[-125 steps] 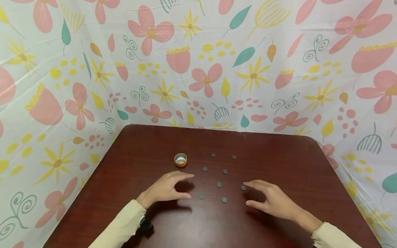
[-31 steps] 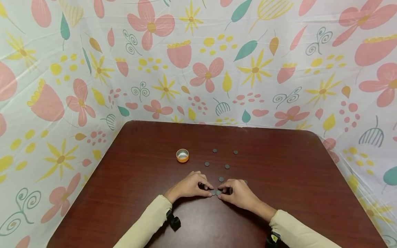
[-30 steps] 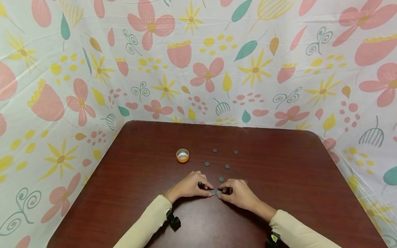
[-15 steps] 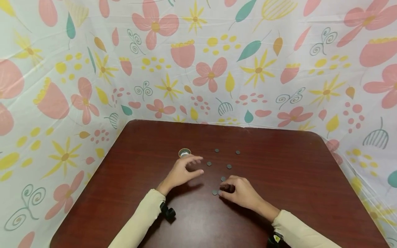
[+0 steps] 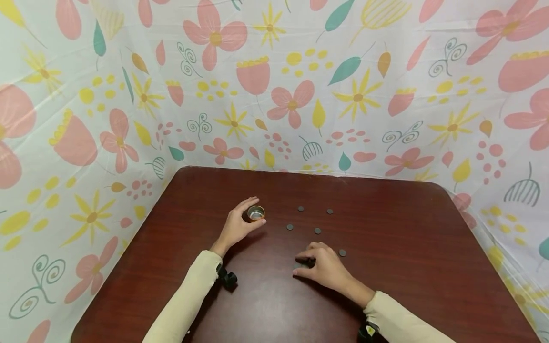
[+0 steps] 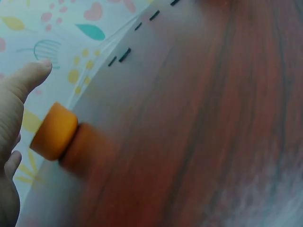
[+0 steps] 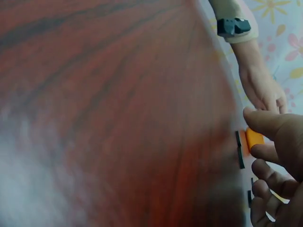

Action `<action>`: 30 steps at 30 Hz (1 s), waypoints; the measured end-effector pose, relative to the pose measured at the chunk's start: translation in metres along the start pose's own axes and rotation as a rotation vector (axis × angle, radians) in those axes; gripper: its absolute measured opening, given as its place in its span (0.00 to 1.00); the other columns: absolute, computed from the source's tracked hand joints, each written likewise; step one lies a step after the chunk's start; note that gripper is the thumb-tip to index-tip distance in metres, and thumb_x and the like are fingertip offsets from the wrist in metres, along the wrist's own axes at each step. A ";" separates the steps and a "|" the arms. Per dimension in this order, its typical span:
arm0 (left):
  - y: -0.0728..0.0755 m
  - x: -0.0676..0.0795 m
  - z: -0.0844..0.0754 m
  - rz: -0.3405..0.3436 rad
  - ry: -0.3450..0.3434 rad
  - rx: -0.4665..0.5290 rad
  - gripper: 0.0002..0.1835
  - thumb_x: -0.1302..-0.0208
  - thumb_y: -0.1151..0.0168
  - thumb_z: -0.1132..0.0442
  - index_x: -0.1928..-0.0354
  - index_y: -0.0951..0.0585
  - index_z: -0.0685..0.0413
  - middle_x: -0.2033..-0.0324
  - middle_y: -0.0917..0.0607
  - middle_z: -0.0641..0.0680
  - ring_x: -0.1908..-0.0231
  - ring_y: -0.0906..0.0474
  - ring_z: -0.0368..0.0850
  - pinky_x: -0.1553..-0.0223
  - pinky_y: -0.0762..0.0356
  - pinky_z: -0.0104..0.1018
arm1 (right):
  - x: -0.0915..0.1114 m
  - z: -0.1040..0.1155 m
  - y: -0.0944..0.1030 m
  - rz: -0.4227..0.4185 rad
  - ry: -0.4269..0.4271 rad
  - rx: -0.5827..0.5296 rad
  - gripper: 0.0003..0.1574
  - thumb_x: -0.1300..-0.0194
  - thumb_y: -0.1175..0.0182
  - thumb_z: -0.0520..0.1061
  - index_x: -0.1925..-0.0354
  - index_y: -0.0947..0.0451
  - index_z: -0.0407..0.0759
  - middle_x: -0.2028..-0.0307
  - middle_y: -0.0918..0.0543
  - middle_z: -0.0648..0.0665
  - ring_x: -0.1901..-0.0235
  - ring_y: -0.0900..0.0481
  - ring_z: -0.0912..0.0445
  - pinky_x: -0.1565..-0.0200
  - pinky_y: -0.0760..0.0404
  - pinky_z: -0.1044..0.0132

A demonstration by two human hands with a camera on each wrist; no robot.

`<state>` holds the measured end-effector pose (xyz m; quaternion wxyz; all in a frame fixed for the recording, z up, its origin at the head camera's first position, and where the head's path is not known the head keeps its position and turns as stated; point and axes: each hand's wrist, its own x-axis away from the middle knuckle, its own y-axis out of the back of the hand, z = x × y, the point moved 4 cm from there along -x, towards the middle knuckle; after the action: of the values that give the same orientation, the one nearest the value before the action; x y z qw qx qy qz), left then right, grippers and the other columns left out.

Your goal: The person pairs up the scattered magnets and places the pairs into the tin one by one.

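A small orange round tin (image 5: 256, 213), silvery inside, stands upright on the table. My left hand (image 5: 238, 225) reaches around it, fingers behind and thumb in front. In the left wrist view a gap shows between the raised thumb (image 6: 33, 78) and the tin (image 6: 56, 132). My right hand (image 5: 323, 267) is low over the table, its thumb and index finger apart around small dark grey discs, mostly hidden in the head view. A disc (image 7: 241, 157) shows near its fingers in the right wrist view. I cannot tell whether the fingertips touch the discs.
Several other flat discs lie on the brown table (image 5: 274, 305): a far disc (image 5: 300, 208), another disc (image 5: 330, 211), a middle disc (image 5: 318, 231) and one disc (image 5: 342, 253) beside my right hand. A flowered curtain (image 5: 291, 95) surrounds the table's far and side edges.
Both hands came to the near discs, bringing two close together. My left hand then left them and moved up-left to the tin. My right hand shifted slightly left, its fingers spreading over the discs.
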<state>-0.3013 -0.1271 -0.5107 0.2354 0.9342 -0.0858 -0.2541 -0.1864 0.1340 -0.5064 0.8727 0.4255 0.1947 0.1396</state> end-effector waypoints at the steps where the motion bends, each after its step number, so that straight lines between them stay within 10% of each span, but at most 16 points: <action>1: 0.000 0.000 0.003 -0.001 0.012 0.001 0.37 0.48 0.27 0.49 0.35 0.29 0.39 0.34 0.31 0.46 0.33 0.38 0.45 0.38 0.35 0.50 | 0.000 -0.001 -0.002 0.008 -0.011 0.014 0.23 0.54 0.26 0.61 0.58 0.13 0.57 0.71 0.25 0.60 0.72 0.33 0.62 0.71 0.32 0.70; 16: -0.004 0.004 0.027 0.044 0.187 0.058 0.43 0.49 0.26 0.47 0.33 0.31 0.53 0.43 0.23 0.51 0.49 0.24 0.49 0.53 0.24 0.48 | 0.005 -0.006 -0.007 0.011 -0.072 0.011 0.19 0.54 0.25 0.59 0.61 0.12 0.58 0.66 0.24 0.62 0.66 0.29 0.65 0.66 0.26 0.68; 23: 0.005 0.005 -0.012 0.070 0.183 0.065 0.35 0.45 0.28 0.61 0.35 0.30 0.57 0.46 0.22 0.64 0.51 0.23 0.61 0.55 0.24 0.49 | 0.003 -0.006 -0.007 0.019 -0.095 -0.027 0.16 0.54 0.25 0.57 0.64 0.12 0.59 0.69 0.24 0.63 0.68 0.28 0.66 0.67 0.27 0.71; 30: 0.002 0.003 -0.004 0.053 0.213 0.081 0.35 0.45 0.28 0.62 0.35 0.29 0.61 0.47 0.21 0.64 0.50 0.23 0.61 0.54 0.24 0.52 | 0.001 -0.007 -0.007 0.026 -0.074 -0.067 0.12 0.52 0.25 0.55 0.66 0.12 0.57 0.70 0.22 0.62 0.69 0.27 0.65 0.69 0.26 0.71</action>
<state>-0.2968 -0.1280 -0.5084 0.2118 0.9620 -0.0952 -0.1434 -0.1884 0.1347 -0.5158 0.8911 0.4034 0.1521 0.1417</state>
